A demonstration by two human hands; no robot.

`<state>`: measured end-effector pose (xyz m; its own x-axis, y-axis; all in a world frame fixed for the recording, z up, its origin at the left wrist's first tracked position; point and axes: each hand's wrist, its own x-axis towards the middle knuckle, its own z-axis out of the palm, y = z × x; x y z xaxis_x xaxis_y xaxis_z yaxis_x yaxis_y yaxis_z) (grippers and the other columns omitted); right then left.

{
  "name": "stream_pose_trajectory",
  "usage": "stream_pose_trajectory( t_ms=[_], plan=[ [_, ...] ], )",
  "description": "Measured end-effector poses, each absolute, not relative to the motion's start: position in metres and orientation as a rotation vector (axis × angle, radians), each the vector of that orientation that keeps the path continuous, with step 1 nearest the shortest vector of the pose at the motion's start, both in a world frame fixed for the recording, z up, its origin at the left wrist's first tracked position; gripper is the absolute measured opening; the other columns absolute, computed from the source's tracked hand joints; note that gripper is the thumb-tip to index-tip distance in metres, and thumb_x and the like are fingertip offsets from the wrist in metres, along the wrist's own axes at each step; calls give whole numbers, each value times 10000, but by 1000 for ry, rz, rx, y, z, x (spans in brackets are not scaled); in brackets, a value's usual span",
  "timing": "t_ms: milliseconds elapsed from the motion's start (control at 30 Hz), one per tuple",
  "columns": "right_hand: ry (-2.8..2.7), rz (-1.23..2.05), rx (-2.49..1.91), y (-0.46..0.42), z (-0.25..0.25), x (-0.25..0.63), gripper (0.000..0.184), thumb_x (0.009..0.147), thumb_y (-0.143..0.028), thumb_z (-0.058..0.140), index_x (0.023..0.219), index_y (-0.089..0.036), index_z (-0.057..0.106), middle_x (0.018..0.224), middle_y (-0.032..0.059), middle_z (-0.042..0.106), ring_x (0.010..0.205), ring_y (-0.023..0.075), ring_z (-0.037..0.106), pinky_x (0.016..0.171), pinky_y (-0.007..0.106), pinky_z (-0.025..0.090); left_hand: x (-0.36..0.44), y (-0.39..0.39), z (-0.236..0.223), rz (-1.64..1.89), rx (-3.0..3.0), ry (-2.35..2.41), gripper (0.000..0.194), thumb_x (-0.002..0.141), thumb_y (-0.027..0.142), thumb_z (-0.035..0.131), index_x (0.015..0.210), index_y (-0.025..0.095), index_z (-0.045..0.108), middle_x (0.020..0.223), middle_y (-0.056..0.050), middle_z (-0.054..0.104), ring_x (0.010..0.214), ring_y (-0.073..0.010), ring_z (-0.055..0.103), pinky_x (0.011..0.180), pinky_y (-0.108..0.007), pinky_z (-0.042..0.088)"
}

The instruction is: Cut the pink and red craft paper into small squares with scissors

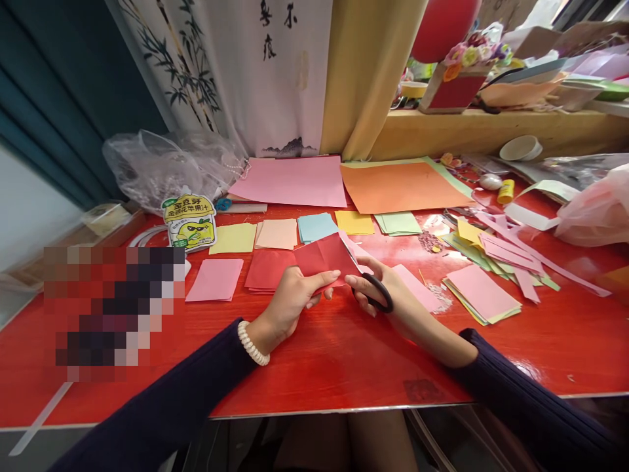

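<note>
Between thumb and fingers my left hand (293, 298) grips a sheet of red paper (327, 255), raised above the table. My right hand (381, 288) is closed around black-handled scissors (384, 298), whose blades lie along the paper's right edge. A stack of red paper squares (268, 269) rests just behind my left hand. To its left is a pink paper stack (215, 280). Further back runs a row of yellow-green (232, 238), peach (276, 234), blue (316, 227), yellow (354, 222) and green (397, 223) paper stacks.
Large pink (295, 180) and orange (405, 185) sheets lie at the back. On the right are a pink-topped paper stack (484, 290), paper strips (511, 252) and a pink plastic bag (597, 206). A juice pouch (190, 223) and clear plastic bag (167, 167) stand back left.
</note>
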<state>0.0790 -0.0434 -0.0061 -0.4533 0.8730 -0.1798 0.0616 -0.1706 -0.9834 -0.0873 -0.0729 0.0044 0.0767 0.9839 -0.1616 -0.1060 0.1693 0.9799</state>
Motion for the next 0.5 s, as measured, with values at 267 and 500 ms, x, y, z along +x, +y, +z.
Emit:
stream_pose_trajectory(
  t_ms=[267,500],
  plan=[
    [-1432,1739,-1046,-43,0,77,408,764,-459,658,1008,-223,433,469,-88,479,384,76,370,402,202,251,-89,-73,-2,1053,1031,1165,366,771,377,627,514,134,532,503,25,423,477,-54,295,442,-220,204],
    [-1445,1713,-1099,-43,-4,80,465,736,-450,691,1044,-224,427,501,-88,486,392,75,375,405,204,248,-87,-73,0,1054,1009,1166,333,752,372,634,526,140,555,507,25,447,490,-63,337,447,-222,215]
  ],
)
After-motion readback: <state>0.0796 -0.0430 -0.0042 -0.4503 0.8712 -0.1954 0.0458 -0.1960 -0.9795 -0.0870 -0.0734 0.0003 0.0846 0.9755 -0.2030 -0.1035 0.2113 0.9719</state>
